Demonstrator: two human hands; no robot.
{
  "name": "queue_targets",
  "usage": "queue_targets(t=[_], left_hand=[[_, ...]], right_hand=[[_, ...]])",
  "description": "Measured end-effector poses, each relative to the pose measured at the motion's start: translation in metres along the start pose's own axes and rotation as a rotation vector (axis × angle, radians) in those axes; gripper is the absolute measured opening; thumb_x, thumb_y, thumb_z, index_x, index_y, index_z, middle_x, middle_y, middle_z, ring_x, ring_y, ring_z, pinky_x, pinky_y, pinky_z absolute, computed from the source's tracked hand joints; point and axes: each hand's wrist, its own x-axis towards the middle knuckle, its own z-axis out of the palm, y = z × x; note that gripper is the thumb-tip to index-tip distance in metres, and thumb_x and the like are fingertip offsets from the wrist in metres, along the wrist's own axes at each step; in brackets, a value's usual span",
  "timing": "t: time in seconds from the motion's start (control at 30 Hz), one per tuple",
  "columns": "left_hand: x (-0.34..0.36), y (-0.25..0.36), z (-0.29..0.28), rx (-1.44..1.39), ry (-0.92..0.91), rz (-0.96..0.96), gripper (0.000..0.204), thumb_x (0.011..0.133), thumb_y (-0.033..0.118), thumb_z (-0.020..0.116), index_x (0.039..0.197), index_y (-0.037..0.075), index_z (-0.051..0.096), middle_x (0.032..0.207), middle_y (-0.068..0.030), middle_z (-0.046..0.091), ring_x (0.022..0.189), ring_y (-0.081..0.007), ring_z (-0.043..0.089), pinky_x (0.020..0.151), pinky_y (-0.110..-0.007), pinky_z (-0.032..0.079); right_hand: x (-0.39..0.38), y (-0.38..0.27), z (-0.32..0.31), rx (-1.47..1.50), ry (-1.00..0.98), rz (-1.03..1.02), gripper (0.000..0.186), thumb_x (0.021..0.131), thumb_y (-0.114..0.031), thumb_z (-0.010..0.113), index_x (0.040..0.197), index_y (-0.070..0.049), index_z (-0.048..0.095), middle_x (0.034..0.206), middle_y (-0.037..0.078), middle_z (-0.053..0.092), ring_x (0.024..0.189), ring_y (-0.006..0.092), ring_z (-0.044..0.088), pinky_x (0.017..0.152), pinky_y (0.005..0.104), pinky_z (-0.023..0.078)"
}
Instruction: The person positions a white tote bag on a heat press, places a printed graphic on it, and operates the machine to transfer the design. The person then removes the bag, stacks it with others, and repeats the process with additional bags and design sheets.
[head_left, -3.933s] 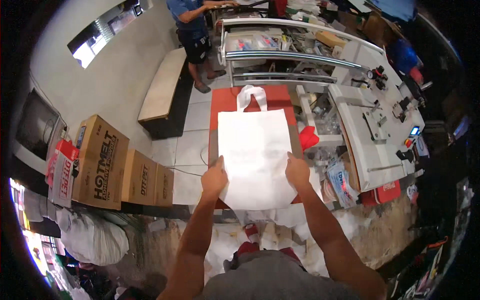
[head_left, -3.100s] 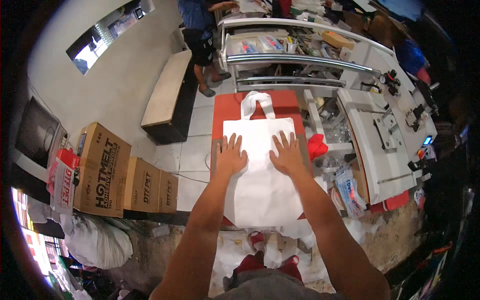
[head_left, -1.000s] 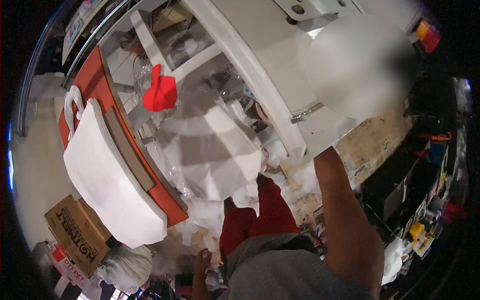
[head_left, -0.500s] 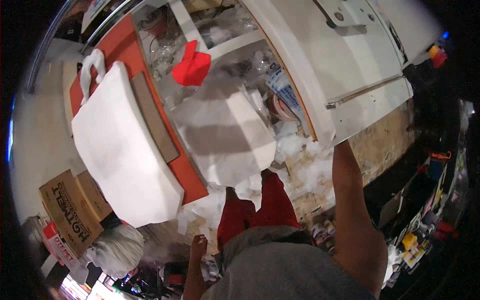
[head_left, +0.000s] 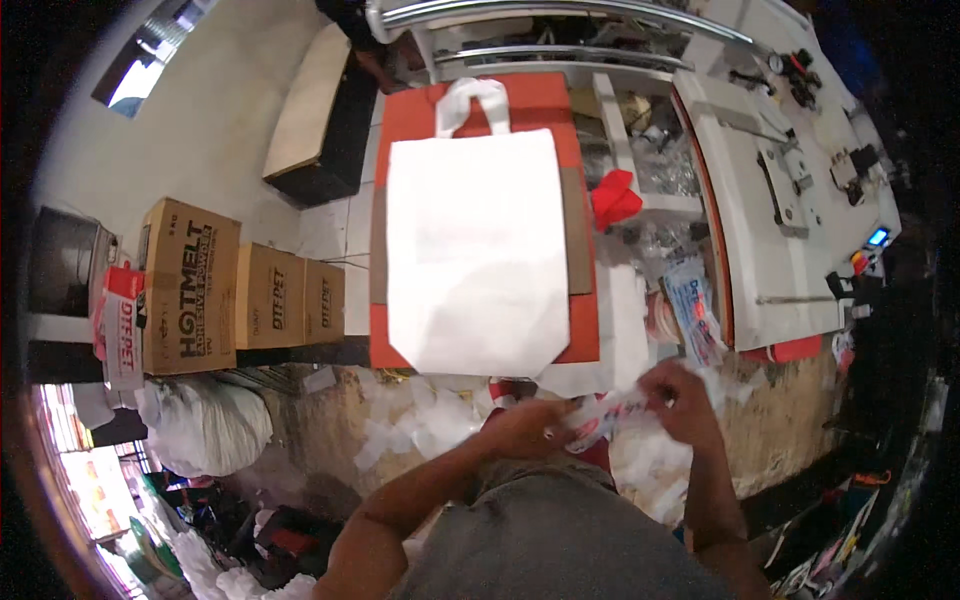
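In front of my waist, both hands hold a small clear film (head_left: 612, 412) with coloured print on it. My left hand (head_left: 532, 430) grips its left end, fingers closed. At the other end my right hand (head_left: 682, 402) pinches the film; motion blurs it a little. Just beyond my hands lies a white tote bag (head_left: 478, 250), flat, its handles (head_left: 472, 100) stretched toward the far side. Beneath the bag is an orange-red board (head_left: 395, 340), with a brown sheet (head_left: 579, 230) showing at the bag's right side.
A large white machine part (head_left: 770, 280) with metal fittings stands on the right. A red cloth (head_left: 615, 198) hangs beside the board. Cardboard boxes (head_left: 195, 285) and a white sack (head_left: 205, 425) are at the left. Film scraps (head_left: 430, 425) litter the floor.
The view has swung so the bag sits upright at the centre. My right hand, earlier hidden by the white machine part, and my left hand have come together on the film.
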Motion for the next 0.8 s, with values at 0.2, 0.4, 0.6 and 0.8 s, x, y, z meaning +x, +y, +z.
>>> queue_targets(t=[0.2,0.4,0.6,0.8], left_hand=[[-0.052,-0.074,-0.138,-0.283,0.709,0.000,0.030,0.087,0.013,0.073,0.112,0.000,0.062,0.084,-0.0044,0.065,0.075,-0.0106,0.060,0.069,-0.028,0.050],[-0.033,-0.094,-0.234,-0.087,1.224,0.135,0.035,0.086,0.010,0.071,0.117,-0.002,0.059,0.094,-0.0134,0.072,0.077,-0.0180,0.069,0.068,-0.030,0.053],[-0.035,-0.089,-0.252,0.360,1.316,0.126,0.037,0.083,0.013,0.070,0.116,-0.001,0.060,0.104,-0.0209,0.068,0.095,-0.0327,0.066,0.085,-0.043,0.052],[-0.045,-0.102,-0.207,0.649,1.271,0.316,0.031,0.082,0.011,0.066,0.112,0.003,0.062,0.122,-0.0186,0.058,0.115,-0.0389,0.053,0.097,-0.048,0.044]], right_hand=[[0.118,-0.029,0.045,0.129,0.308,-0.060,0.020,0.088,-0.006,0.064,0.106,0.000,0.065,0.091,0.006,0.065,0.083,0.0111,0.060,0.074,0.0275,0.050],[0.233,-0.034,0.114,0.101,0.448,-0.099,0.037,0.084,-0.014,0.070,0.118,0.000,0.063,0.095,0.013,0.068,0.085,0.0195,0.065,0.078,0.0319,0.052],[0.247,-0.036,0.115,-0.341,0.650,-0.201,0.048,0.083,-0.020,0.072,0.123,0.002,0.057,0.112,0.020,0.060,0.107,0.0330,0.058,0.093,0.0439,0.046],[0.183,-0.029,0.146,-0.564,0.506,-0.481,0.046,0.084,-0.022,0.071,0.121,0.001,0.056,0.118,0.021,0.055,0.117,0.0388,0.050,0.103,0.0509,0.038]])
